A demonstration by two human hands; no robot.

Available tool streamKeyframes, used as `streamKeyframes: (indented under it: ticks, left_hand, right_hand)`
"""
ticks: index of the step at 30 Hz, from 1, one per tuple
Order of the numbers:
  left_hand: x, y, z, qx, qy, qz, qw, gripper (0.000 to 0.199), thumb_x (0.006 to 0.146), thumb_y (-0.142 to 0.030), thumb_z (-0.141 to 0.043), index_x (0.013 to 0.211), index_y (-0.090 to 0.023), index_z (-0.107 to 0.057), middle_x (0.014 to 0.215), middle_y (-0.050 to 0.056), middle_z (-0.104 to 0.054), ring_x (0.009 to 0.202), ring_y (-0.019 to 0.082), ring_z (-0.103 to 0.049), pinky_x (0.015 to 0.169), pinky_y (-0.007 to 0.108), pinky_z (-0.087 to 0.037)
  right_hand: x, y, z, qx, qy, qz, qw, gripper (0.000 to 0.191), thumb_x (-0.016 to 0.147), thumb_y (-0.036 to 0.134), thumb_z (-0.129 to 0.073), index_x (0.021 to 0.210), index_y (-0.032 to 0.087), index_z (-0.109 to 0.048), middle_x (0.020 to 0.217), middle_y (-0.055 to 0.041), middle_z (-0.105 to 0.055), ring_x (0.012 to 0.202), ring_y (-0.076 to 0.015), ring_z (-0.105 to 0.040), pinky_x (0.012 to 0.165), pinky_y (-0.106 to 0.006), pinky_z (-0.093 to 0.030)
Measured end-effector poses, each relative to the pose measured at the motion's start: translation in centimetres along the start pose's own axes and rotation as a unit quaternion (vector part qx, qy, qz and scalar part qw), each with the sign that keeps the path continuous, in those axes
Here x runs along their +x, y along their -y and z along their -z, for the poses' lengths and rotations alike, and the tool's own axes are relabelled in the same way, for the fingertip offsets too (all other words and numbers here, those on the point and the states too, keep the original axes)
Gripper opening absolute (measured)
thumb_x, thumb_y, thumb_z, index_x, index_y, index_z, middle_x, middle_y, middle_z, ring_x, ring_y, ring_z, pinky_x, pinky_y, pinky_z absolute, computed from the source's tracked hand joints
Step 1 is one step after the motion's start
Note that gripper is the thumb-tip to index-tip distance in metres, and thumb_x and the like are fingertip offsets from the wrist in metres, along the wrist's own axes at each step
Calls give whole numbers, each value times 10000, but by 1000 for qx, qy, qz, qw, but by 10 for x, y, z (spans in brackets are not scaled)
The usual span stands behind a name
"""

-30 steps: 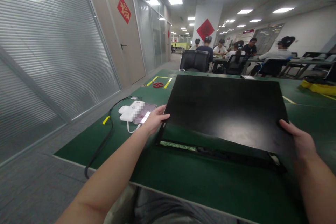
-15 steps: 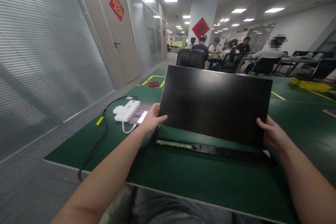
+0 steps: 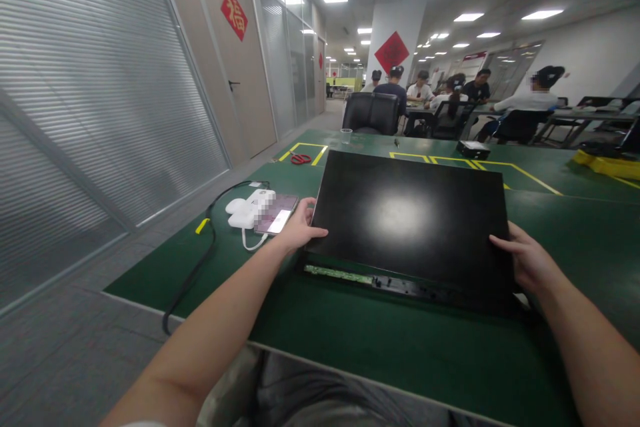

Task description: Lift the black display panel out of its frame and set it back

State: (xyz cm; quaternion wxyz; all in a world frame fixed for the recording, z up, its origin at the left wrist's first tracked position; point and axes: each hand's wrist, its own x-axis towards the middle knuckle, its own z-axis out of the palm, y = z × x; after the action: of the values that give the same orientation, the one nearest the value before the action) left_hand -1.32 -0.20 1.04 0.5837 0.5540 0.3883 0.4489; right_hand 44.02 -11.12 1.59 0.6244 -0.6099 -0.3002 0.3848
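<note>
Holding the black panel [image 3: 425, 230] tilted above the green table [image 3: 380, 340], gripped at its left edge in the left hand [image 3: 300, 231] and at its right edge in the right hand [image 3: 533, 259]. Lower than half a second ago, narrowing the gap to the green circuit strip [image 3: 340, 273] on the near side; probably leaving less clearance there.

Forward, downward head view over table [image 3: 320, 333]
</note>
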Motion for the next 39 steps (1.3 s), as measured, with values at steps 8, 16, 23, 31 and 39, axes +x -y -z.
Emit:
streamKeyframes:
  ticks: [8,16,23,31,39]
  left_hand:
    - [0,4,-2,25,16,17,999,752,521,-10,-858,1096,-244,-434,1010,10,-679,1020,253,-710,1038,503,-501]
    - [-1,4,-2,4,64,7,998,1035,552,-11,-853,1425,-227,-342,1238,131,-678,1181,325,-686,1103,567,-465]
    - [-1,4,-1,9,61,19,998,1094,546,-6,-837,1487,-214,-318,1338,181,-641,1239,361,-661,1079,577,-491]
    - [1,8,1,1,59,6,998,1048,527,-2,-861,1441,-229,-402,1244,129,-673,1212,340,-667,1102,596,-467]
    - [5,12,1,17,43,13,999,1030,491,-4,-870,1397,-207,-425,1264,145,-661,1252,349,-641,1126,590,-452]
  right_hand:
    - [1,0,4,-27,-10,-32,999,538,552,192,-797,1071,322,-738,989,-22,-808,840,-271,-766,702,-369,-638]
    - [4,-2,3,-38,-12,-49,998,579,546,194,-800,1104,334,-732,1036,-27,-810,858,-282,-769,699,-375,-642]
    - [4,-5,2,-43,-1,-37,998,607,540,207,-812,1121,367,-743,1076,-20,-809,903,-311,-774,735,-411,-661]
    - [13,-14,8,-44,-6,-5,999,681,553,190,-817,1203,379,-744,1250,14,-770,1095,-244,-742,806,-266,-630]
    - [29,-31,14,-46,-77,16,996,691,541,151,-841,1196,354,-759,1266,7,-763,1158,-213,-719,753,-196,-617]
